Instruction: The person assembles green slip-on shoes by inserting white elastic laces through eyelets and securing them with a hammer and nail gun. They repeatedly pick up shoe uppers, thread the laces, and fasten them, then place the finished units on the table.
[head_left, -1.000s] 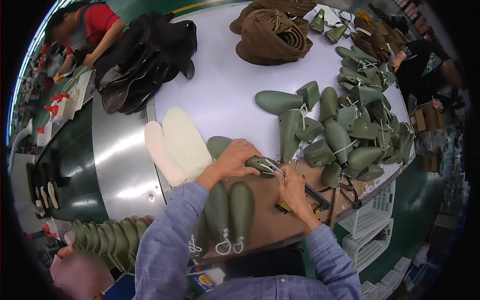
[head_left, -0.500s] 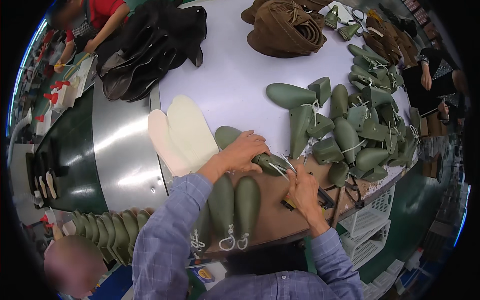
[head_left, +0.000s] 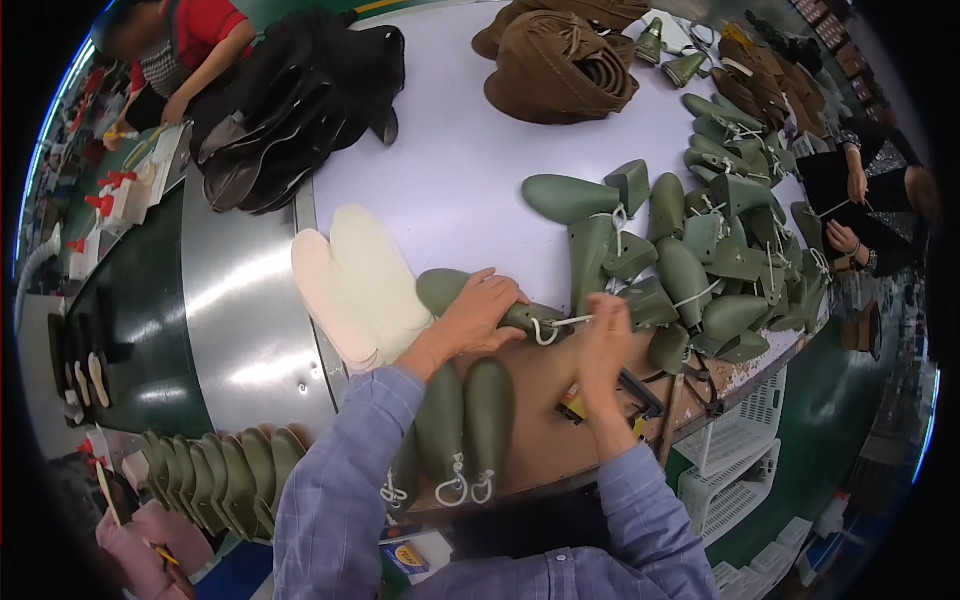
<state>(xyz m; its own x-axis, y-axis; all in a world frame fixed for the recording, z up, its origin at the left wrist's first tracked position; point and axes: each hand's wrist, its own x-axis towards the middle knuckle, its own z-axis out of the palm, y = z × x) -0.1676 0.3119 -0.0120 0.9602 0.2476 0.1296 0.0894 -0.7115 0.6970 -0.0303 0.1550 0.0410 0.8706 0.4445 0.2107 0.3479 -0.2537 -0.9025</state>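
I see my left hand (head_left: 478,315) pressed down on a green shoe last (head_left: 470,297) that lies on its side near the front of the tabletop (head_left: 455,170), fingers wrapped over its heel end and clamped on it. My right hand (head_left: 603,340) stands just right of it, fingers drawn together on a white cord (head_left: 556,324) that runs from the last and ends in a small loop between the two hands. Just in front of my left wrist, two more green lasts (head_left: 468,420) lie side by side, pointing toward me, each with a white cord loop at the near end. Left of the held last, a stack of pale cream insoles (head_left: 360,280) rests partly on the tabletop. To the right, a big heap of green lasts (head_left: 700,250) tied with white cords covers the tabletop's right side. Brown shoe uppers (head_left: 560,65) sit at the far edge, and dark uppers (head_left: 290,95) at the far left. A row of lasts (head_left: 220,470) stands below the tabletop on my left.
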